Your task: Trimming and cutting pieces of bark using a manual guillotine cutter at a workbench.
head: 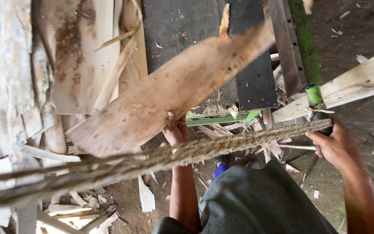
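My left hand grips the near edge of a wide, thin sheet of rough wood veneer, which slants from lower left up to the upper right over a dark machine table. My right hand closes on the black handle at the end of a green lever beside the table. A thick twisted rope stretches across the view in front of both hands, from the lower left toward the lever's handle.
Stacks of pale veneer sheets and wood scraps fill the left side. A light plank runs off to the right. Splinters and offcuts litter the dirt floor around my feet.
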